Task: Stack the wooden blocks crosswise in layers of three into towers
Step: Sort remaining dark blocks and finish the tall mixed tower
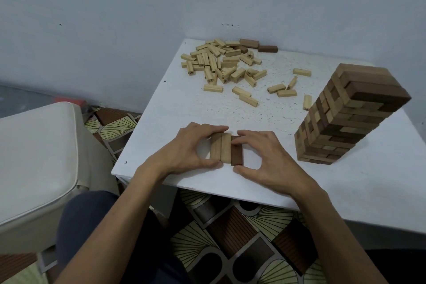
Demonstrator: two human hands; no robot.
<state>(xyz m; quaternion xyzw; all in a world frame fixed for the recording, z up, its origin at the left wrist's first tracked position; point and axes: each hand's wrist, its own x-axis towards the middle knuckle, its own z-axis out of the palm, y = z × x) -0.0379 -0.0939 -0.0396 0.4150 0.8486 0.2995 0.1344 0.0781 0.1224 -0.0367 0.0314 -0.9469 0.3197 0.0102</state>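
Three wooden blocks (226, 149) lie side by side near the front of the white table (345, 182): two light ones and a dark one on the right. My left hand (191, 145) grips the row from the left, fingers at the far ends and thumb at the near ends. My right hand (265, 157) grips it from the right in the same way. A tall finished tower (345, 117) of mixed light and dark blocks stands at the right. A heap of small light blocks (226, 62) lies at the back of the table.
Two dark blocks (258, 45) lie at the back edge by the wall. Scattered light blocks (283, 90) sit between the heap and the tower. A cream cushioned seat (39, 157) stands at the left. Patterned floor shows below the table.
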